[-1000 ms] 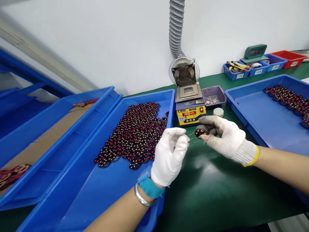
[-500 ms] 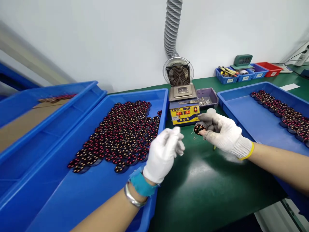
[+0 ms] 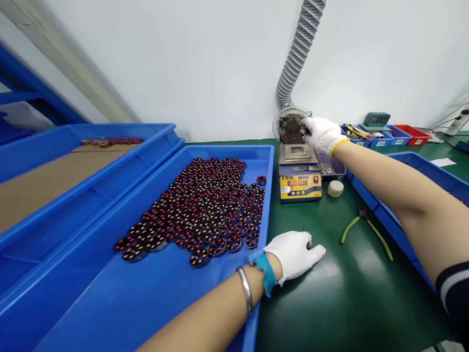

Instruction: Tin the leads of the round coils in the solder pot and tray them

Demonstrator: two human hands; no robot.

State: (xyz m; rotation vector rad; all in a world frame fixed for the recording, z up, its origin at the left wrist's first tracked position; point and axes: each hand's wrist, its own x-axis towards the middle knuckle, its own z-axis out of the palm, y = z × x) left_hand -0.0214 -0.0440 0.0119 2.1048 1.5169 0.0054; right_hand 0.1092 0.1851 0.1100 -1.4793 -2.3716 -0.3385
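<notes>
My right hand [image 3: 322, 134], in a white glove with a yellow cuff, is raised over the yellow-fronted solder pot [image 3: 300, 187]. Its fingers pinch a small round black part [image 3: 304, 132], mostly hidden by the glove. Just above the green table, beside the tray's right wall, my left hand [image 3: 295, 256] is open, thumb and fingers apart and nothing seen in them. Green-handled cutters [image 3: 362, 215] lie spread to its right. Many round black parts with pink or cream contacts [image 3: 216, 200] fill much of the blue tray [image 3: 154, 298] at left.
Behind the pot's metal top stand a round fan grille [image 3: 291, 131] and a grey ribbed duct [image 3: 298, 58]. A round whitish pad [image 3: 335, 188] sits beside the pot, near a purple bin [image 3: 339, 171]. Another blue tray [image 3: 399, 215] is at right, partly behind my right arm.
My right hand has carried the round part up and forward to the pot. My left hand has lowered toward the table, its fingers opening. The camera view has shifted, and the cutters now show fully.
</notes>
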